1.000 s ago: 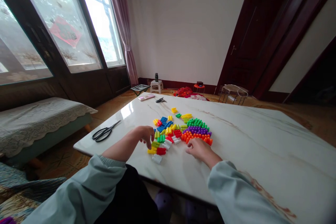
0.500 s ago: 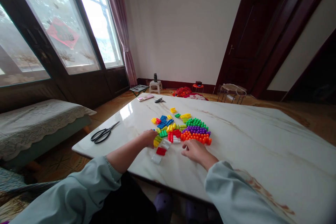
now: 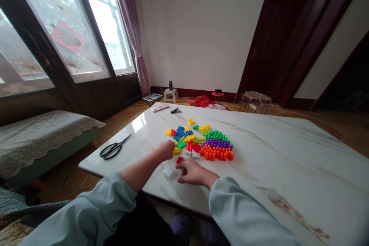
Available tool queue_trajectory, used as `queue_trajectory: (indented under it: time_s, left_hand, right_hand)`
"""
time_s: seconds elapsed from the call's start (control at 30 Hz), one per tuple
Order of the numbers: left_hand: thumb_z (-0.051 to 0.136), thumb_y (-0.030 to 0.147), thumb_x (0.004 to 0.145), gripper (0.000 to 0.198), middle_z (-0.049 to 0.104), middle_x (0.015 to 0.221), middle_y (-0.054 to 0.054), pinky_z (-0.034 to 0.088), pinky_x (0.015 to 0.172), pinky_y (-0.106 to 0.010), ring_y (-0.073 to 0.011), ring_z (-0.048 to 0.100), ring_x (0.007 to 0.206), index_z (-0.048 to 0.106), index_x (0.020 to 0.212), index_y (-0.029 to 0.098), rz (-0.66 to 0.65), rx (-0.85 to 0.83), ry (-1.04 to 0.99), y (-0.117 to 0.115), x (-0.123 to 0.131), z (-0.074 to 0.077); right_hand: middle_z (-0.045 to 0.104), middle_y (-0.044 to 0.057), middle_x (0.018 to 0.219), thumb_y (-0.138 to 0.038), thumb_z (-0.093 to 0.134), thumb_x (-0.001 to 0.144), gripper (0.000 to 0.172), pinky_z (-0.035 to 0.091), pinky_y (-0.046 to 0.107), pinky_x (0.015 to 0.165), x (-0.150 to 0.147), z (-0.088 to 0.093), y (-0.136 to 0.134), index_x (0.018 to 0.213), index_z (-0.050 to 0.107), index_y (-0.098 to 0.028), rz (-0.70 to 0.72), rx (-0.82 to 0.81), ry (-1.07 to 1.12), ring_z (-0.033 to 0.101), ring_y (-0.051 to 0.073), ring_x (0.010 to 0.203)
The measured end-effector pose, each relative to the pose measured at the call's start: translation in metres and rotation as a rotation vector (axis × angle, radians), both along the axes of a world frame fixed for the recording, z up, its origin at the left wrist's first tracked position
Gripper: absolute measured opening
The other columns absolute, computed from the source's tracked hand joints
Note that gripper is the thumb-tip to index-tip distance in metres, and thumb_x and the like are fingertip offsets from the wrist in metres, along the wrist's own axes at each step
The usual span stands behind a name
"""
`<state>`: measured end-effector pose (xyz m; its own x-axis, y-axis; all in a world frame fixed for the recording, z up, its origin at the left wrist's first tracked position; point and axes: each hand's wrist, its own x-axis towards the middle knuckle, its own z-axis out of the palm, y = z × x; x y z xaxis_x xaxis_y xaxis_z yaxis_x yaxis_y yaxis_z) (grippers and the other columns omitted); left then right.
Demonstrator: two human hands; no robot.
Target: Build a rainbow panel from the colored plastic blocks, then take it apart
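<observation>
My left hand is curled at the left of the coloured plastic pieces, beside some yellow-green ones; its fingertips are hidden, and so is anything they hold. My right hand is low over the table, thumb and forefinger apart. A red piece shows right at its forefinger. Just left of its fingertips lies a clear piece. Clear and white pieces lie beyond that hand. Orange, purple and green beads form neat rows to the right.
Black-handled scissors lie on the left of the marble-patterned table. Near the far edge are a phone and small dark pliers. Blue and yellow pieces sit farther back.
My right hand has moved left from beside the orange beads to the red and clear pieces. My left hand has shifted slightly and curled more.
</observation>
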<state>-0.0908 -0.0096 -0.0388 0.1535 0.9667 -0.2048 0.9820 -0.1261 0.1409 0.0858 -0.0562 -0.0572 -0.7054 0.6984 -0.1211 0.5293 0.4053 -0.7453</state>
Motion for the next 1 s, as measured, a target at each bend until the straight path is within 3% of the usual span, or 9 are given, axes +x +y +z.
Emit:
queue_trajectory:
  time_s: [0.17, 0.27, 0.33, 0.4, 0.5, 0.6, 0.7, 0.87, 1.0]
  left_hand:
    - [0.056, 0.022, 0.073, 0.03, 0.065, 0.102, -0.017, 0.051, 0.076, -0.039, -0.032, 0.064, 0.094, 0.068, 0.1, 0.013, 0.075, 0.049, 0.134, 0.001, -0.01, 0.013]
    - [0.054, 0.028, 0.076, 0.027, 0.067, 0.1, -0.014, 0.05, 0.071, -0.033, -0.0282, 0.065, 0.089, 0.068, 0.095, 0.016, 0.146, 0.083, 0.137, 0.001, -0.014, 0.023]
    - [0.053, 0.031, 0.076, 0.025, 0.068, 0.099, -0.012, 0.049, 0.069, -0.03, -0.0257, 0.065, 0.088, 0.068, 0.091, 0.018, 0.18, 0.111, 0.124, 0.001, -0.013, 0.029]
    - [0.052, 0.033, 0.078, 0.025, 0.068, 0.098, -0.012, 0.047, 0.068, -0.028, -0.0247, 0.064, 0.087, 0.068, 0.088, 0.018, 0.18, 0.136, 0.094, 0.0, -0.011, 0.032]
    - [0.048, 0.036, 0.081, 0.027, 0.068, 0.096, -0.011, 0.046, 0.065, -0.027, -0.0236, 0.064, 0.087, 0.067, 0.086, 0.018, 0.154, 0.164, 0.04, 0.0, -0.006, 0.035]
    - [0.047, 0.038, 0.083, 0.028, 0.069, 0.089, -0.009, 0.045, 0.065, -0.026, -0.0217, 0.064, 0.085, 0.066, 0.081, 0.018, 0.126, 0.196, -0.004, 0.001, 0.0, 0.036]
    - [0.049, 0.035, 0.083, 0.025, 0.067, 0.078, -0.007, 0.046, 0.064, -0.024, -0.0185, 0.065, 0.079, 0.063, 0.074, 0.017, 0.09, 0.198, -0.121, 0.004, 0.007, 0.035]
    - [0.05, 0.028, 0.085, 0.017, 0.067, 0.075, -0.004, 0.05, 0.056, -0.023, -0.0129, 0.065, 0.064, 0.056, 0.077, 0.015, 0.179, -0.096, -0.622, 0.006, 0.03, 0.03]
    - [0.058, 0.03, 0.082, 0.017, 0.068, 0.075, -0.003, 0.051, 0.057, -0.023, -0.0117, 0.064, 0.063, 0.055, 0.076, 0.014, 0.183, -0.278, -0.861, 0.005, 0.052, 0.026]
  right_hand:
    - [0.062, 0.009, 0.117, -0.018, 0.072, 0.061, 0.049, 0.046, 0.032, 0.087, 0.006, -0.002, 0.018, 0.109, 0.066, -0.017, -0.13, 0.212, 0.094, 0.059, 0.022, 0.101]
    - [0.066, 0.008, 0.109, -0.012, 0.065, 0.065, 0.038, 0.047, 0.03, 0.084, -0.001, 0.006, 0.011, 0.102, 0.069, -0.018, -0.186, 0.191, 0.117, 0.061, 0.019, 0.094]
    - [0.07, 0.005, 0.093, -0.011, 0.061, 0.068, 0.03, 0.049, 0.026, 0.075, -0.012, 0.012, -0.002, 0.095, 0.071, -0.017, -0.104, 0.074, 0.121, 0.064, 0.017, 0.082]
    - [0.071, 0.003, 0.085, -0.014, 0.064, 0.069, 0.026, 0.049, 0.024, 0.072, -0.024, 0.015, -0.016, 0.093, 0.073, -0.019, 0.066, -0.056, 0.108, 0.065, 0.016, 0.078]
    - [0.071, 0.005, 0.092, -0.024, 0.072, 0.065, 0.041, 0.05, 0.026, 0.076, -0.037, 0.01, -0.028, 0.106, 0.07, -0.017, 0.158, -0.099, 0.037, 0.065, 0.019, 0.082]
    - [0.065, 0.011, 0.115, -0.023, 0.074, 0.063, 0.061, 0.048, 0.031, 0.087, -0.038, 0.0, -0.021, 0.122, 0.06, -0.015, 0.056, 0.038, 0.05, 0.062, 0.023, 0.098]
    - [0.055, 0.011, 0.131, -0.017, 0.071, 0.064, 0.064, 0.044, 0.035, 0.095, -0.027, -0.005, -0.002, 0.126, 0.056, -0.019, -0.066, 0.147, 0.092, 0.057, 0.025, 0.111]
    - [0.067, 0.011, 0.106, -0.01, 0.061, 0.071, 0.041, 0.05, 0.03, 0.079, 0.001, 0.006, 0.025, 0.111, 0.062, -0.015, -0.435, 0.125, 0.119, 0.064, 0.021, 0.092]
    - [0.068, 0.008, 0.1, -0.026, 0.061, 0.077, 0.036, 0.052, 0.026, 0.065, 0.024, 0.018, 0.032, 0.111, 0.059, -0.015, -0.655, 0.026, 0.359, 0.066, 0.017, 0.081]
